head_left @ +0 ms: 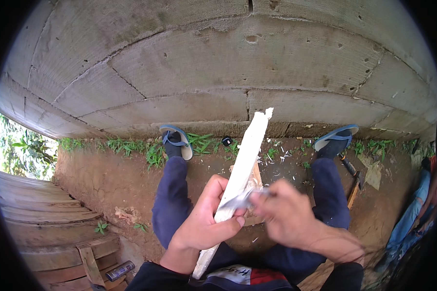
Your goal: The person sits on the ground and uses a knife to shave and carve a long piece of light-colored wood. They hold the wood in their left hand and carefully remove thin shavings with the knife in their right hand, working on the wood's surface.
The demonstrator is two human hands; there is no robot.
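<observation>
Long, pale, whittled-looking wooden stick (237, 179) slants up between the navy-trousered legs (171, 203) — ragged at the far tip. Bare left hand (204, 221) wraps its lower half; bare right hand (289, 212) — blurry, fingers curled — clamps a gray metal blade (234, 202) against it.

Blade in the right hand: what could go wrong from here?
1. Cut: the blade lies across the pale wood strip close to the left hand, which is bare; a slip could catch its thumb or fingers.
2. Lost control: the right hand is blurred and its grip hard to judge; a snag might jerk the blade sideways.
3. Twist: only the left hand visibly steadies the strip, so it could turn under pressure.
</observation>
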